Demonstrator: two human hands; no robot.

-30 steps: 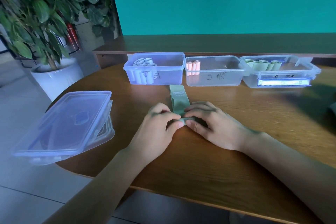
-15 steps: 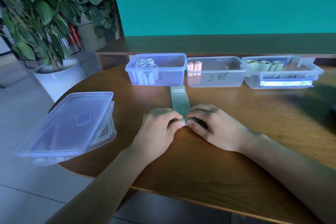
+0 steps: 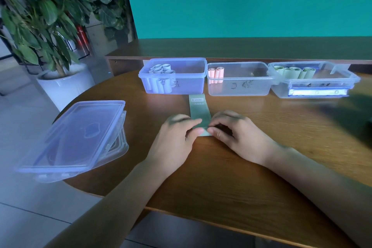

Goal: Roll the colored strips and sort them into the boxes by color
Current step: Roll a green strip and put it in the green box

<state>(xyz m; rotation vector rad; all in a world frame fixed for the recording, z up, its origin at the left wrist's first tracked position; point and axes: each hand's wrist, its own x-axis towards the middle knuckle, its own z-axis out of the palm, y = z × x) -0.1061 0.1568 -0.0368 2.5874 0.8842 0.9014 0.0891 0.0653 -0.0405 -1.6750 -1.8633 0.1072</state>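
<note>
A green strip [image 3: 198, 109] lies flat on the wooden table [image 3: 231, 177], its far end near the boxes and its near end curled into a small roll. My left hand [image 3: 177, 141] and my right hand [image 3: 237, 139] both pinch that rolled end between thumb and fingers. Behind stand three clear boxes: the left box [image 3: 187, 84] holds pale blue rolls, the middle box [image 3: 247, 86] holds pink rolls [image 3: 215, 74], and the right box [image 3: 322, 84] holds green rolls [image 3: 296, 72].
A stack of clear box lids [image 3: 76, 139] overhangs the table's left edge. A potted plant [image 3: 50, 46] stands on the floor at the left. A wooden ledge runs behind the boxes under a teal wall.
Both hands have edged slightly away from me along the strip, so the rolled end has advanced and less flat strip shows.
</note>
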